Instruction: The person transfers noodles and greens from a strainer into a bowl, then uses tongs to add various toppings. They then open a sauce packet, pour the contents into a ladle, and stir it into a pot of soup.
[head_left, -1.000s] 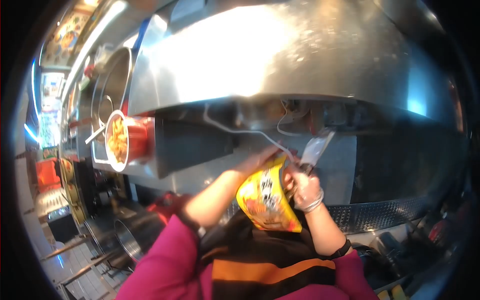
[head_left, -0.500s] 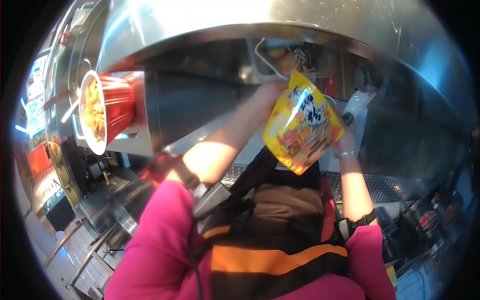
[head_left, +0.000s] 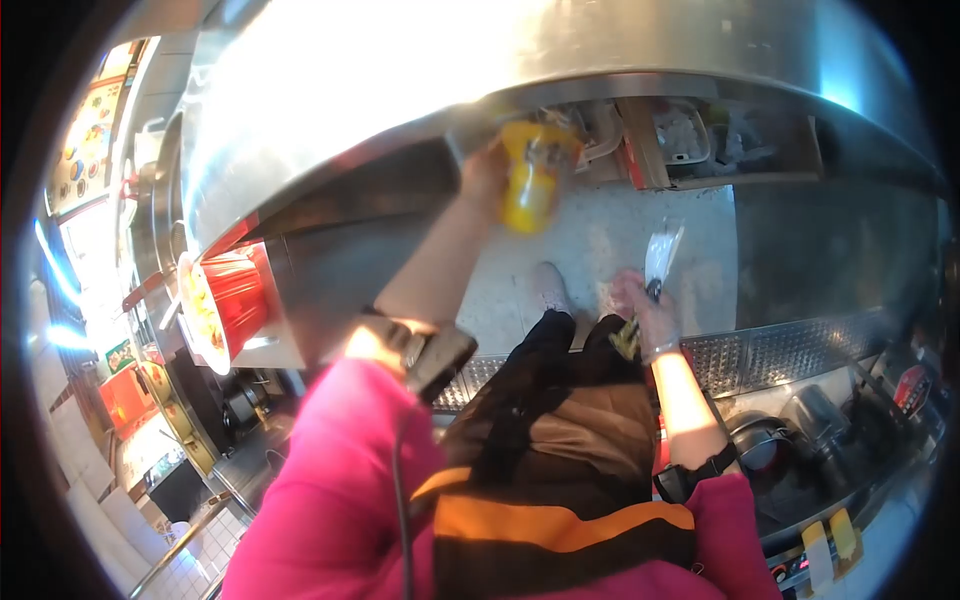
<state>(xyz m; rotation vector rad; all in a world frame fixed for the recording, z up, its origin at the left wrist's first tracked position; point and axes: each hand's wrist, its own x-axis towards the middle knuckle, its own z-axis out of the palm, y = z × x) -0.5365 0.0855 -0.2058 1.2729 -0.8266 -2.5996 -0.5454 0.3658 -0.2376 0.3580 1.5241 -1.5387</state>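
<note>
My left hand [head_left: 485,178] is closed on a yellow printed pouch [head_left: 532,185], smeared by motion, at the open shelf space below the steel counter. Lower and to the right, my right hand [head_left: 650,315], in what looks like a thin clear glove, grips a dark-handled tool with a flat shiny blade [head_left: 661,250]. The blade points away from me, over the floor; its exact kind is not clear. Just below that hand, a small yellowish item [head_left: 627,340] shows, partly hidden by the fingers.
Overhead in view curves the steel counter [head_left: 600,40]. Under it stand a white container [head_left: 682,135] and a cardboard box [head_left: 640,150]. A red bucket of food [head_left: 235,305] sits at the left. Dark pans [head_left: 765,445] lie at the lower right, beside metal tread plate [head_left: 790,350].
The yellow pouch has moved away from me, up to the shelf under the counter, in my left hand. My right hand has come lower and closer with the bladed tool. My view has shifted.
</note>
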